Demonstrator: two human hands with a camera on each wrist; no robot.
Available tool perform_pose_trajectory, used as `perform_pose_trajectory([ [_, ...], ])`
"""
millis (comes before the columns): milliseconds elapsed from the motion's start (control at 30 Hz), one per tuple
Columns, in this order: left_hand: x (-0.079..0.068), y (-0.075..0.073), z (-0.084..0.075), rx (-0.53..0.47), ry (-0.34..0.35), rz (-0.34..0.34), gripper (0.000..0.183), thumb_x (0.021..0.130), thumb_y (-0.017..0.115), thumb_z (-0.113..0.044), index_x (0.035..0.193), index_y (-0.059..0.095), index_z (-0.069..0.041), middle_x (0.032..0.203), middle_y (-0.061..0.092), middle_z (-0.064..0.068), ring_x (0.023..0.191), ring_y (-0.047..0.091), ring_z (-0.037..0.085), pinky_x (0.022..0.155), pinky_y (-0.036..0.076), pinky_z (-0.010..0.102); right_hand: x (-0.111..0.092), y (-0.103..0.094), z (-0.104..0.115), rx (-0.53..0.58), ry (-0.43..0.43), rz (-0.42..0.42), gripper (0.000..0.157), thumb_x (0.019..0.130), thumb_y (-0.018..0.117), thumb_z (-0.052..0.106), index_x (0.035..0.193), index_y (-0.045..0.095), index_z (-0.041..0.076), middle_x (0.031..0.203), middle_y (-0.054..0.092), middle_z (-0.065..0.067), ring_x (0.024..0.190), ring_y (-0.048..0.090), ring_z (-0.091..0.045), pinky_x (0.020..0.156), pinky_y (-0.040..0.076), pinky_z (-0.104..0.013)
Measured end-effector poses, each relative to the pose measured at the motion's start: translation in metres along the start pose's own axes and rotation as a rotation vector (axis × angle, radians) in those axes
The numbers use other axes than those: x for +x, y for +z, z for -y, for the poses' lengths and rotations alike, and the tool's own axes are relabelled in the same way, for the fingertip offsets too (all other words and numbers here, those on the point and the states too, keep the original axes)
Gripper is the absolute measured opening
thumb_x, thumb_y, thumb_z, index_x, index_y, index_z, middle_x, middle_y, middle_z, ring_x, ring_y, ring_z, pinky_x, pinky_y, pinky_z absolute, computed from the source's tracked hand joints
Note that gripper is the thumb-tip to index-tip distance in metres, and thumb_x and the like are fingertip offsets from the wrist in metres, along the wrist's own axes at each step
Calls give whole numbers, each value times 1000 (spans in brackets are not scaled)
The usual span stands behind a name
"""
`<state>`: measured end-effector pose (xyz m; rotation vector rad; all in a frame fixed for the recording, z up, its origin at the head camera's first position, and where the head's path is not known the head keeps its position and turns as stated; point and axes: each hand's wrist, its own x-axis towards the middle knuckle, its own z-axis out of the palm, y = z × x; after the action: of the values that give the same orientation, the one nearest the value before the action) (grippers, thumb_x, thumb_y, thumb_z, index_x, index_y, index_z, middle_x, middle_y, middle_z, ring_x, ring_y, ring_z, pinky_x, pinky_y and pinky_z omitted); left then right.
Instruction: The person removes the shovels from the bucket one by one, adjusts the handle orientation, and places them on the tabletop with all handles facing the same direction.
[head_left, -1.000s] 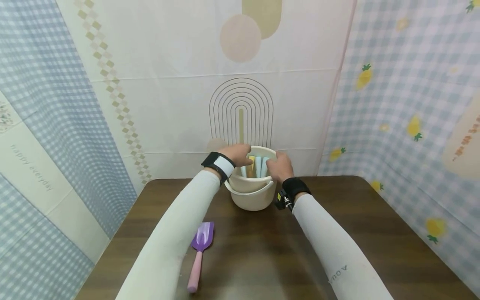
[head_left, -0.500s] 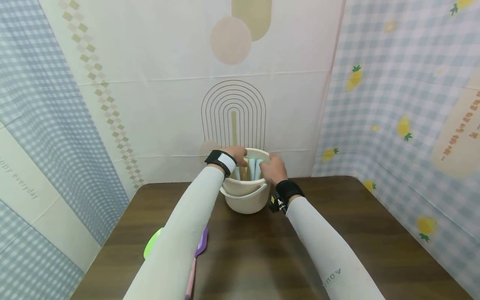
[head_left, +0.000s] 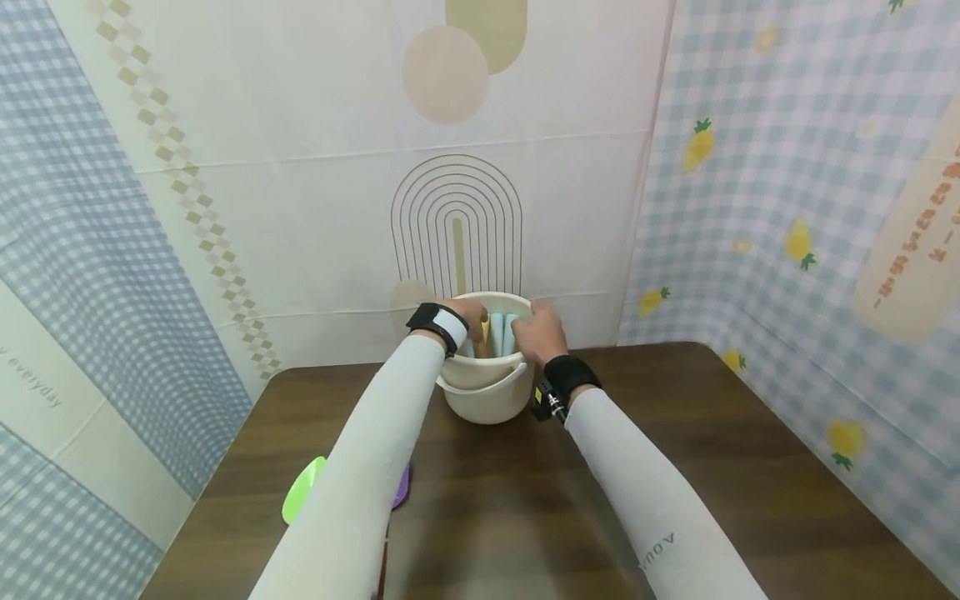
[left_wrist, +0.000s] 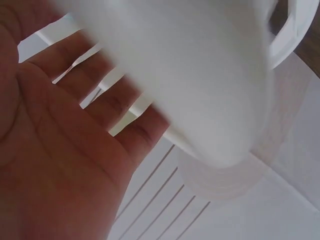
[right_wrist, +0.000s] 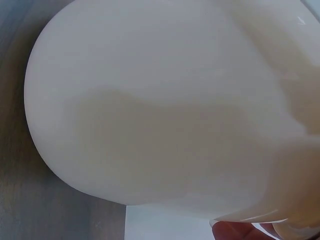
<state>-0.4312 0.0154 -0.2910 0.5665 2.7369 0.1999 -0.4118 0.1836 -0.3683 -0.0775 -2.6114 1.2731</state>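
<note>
A cream-white bucket (head_left: 486,407) stands at the back of the table, its handle lowered across the front. Inside it, several light-blue pieces (head_left: 504,332) and a yellow one stand upright; their kind is unclear. My left hand (head_left: 471,317) reaches over the left rim, fingertips down among these pieces. In the left wrist view its palm (left_wrist: 65,145) shows, fingers extended behind the bucket's white edge (left_wrist: 200,75). At the right rim my right hand (head_left: 543,335) grips, thumb on the inside. The bucket wall (right_wrist: 150,75) fills most of the right wrist view.
On the left part of the brown wooden table (head_left: 600,500) lie a bright green item (head_left: 302,492) and a purple shovel (head_left: 402,487), both partly hidden by my left forearm. A patterned cloth wall (head_left: 330,233) rises close behind the bucket.
My left hand has dipped from the back-left rim further into the bucket. The right hand keeps its hold. The view has shifted slightly, and the green item has come into sight.
</note>
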Motion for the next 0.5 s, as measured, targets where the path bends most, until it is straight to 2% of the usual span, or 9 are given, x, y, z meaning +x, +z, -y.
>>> perform_pose_trajectory([
  [167, 6, 3, 3, 44, 8, -3, 57, 100, 67, -19, 154, 50, -10, 158, 52, 9, 146, 47, 29, 121, 39, 45, 1, 0, 1, 9, -4, -4, 54, 92, 53, 22, 142, 55, 0, 116, 57, -15, 98, 52, -31, 86, 45, -43],
  [267, 1, 2, 2, 15, 18, 3, 58, 100, 68, -19, 154, 49, -8, 157, 52, 11, 147, 46, 31, 122, 38, 47, 1, 0, -1, 13, 6, 1, 49, 92, 53, 22, 137, 57, 1, 110, 55, -13, 93, 52, -30, 79, 44, -40],
  [333, 1, 0, 2, -3, 22, 1, 62, 97, 72, -21, 153, 49, -7, 157, 51, 13, 147, 46, 33, 122, 38, 48, 1, 1, -2, 17, 16, 5, 49, 93, 53, 22, 137, 57, 3, 111, 55, -13, 94, 53, -30, 79, 44, -40],
  [400, -2, -3, 1, -17, 31, 3, 66, 94, 76, -22, 152, 50, -6, 157, 52, 14, 147, 46, 34, 121, 39, 49, 2, 1, -3, 21, 22, 7, 54, 93, 53, 23, 142, 54, 2, 121, 57, -15, 102, 55, -32, 86, 47, -43],
  [500, 0, -8, 2, -25, 40, -2, 66, 91, 80, -20, 149, 53, -4, 155, 54, 14, 145, 48, 34, 120, 40, 48, 3, 0, -1, 18, 23, 14, 64, 94, 52, 24, 154, 45, 2, 145, 52, -19, 122, 53, -34, 106, 47, -50],
])
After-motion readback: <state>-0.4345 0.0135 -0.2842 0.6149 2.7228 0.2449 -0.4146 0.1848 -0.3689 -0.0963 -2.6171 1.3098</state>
